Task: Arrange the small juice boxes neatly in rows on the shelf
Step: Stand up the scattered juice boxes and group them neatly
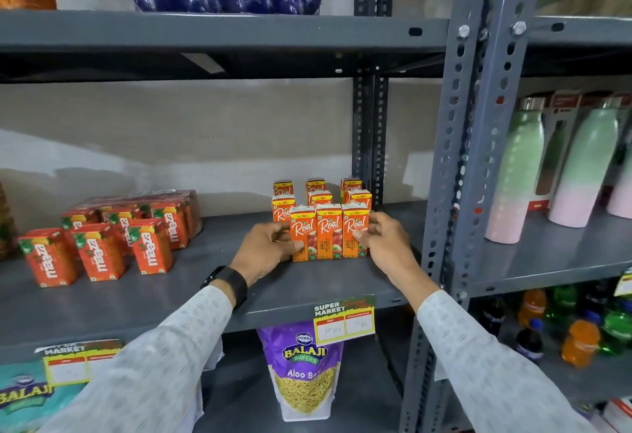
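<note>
Fingers of the left hand curl against the outer side of the leftmost carton in the front row of Real apple juice boxes, thumb on its face; the right hand mirrors it, fingers bent round the rightmost carton's outer side. Together the two hands clasp the three-carton row between them, each gripping its end carton. A black wristwatch sits on the left wrist, and both arms wear pale patterned sleeves.

The juice boxes stand upright on the grey metal shelf, towards its right end, beside the slotted upright post. Behind the front row stand two more rows of three, spaced more loosely. Well apart to the left stands a cluster of Maaza cartons, some loose, some shrink-wrapped further back.

A yellow price tag hangs from the shelf's front edge, above a purple Balaji wafers bag on the shelf below. On the neighbouring rack to the right stand pastel bottles.
</note>
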{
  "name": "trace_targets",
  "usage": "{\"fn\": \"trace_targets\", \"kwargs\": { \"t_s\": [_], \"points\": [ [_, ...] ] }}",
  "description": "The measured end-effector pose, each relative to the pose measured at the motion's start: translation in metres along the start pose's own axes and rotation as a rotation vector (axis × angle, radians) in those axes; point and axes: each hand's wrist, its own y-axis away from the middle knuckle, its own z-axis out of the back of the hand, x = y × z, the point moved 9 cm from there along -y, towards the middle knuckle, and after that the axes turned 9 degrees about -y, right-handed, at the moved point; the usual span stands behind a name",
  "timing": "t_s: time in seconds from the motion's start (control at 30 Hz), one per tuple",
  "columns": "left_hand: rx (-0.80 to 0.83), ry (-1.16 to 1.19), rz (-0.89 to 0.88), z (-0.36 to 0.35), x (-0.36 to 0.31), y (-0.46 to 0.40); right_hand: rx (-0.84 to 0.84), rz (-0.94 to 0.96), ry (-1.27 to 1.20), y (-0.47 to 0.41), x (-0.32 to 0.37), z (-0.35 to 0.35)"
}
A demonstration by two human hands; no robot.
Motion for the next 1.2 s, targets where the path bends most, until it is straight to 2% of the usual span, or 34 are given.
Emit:
{"fn": "trace_targets", "kwargs": {
  "t_s": [0.87, 1.2],
  "points": [
    [-0.116, -0.163, -0.029, 0.005, -0.005, 0.0, -0.037, 0.035, 0.022, 0.006, 0.007, 0.003],
    [-0.137, -0.247, -0.046, 0.008, -0.006, 0.022, 0.038, 0.084, 0.011, 0.029, 0.02, -0.004]
  ]
}}
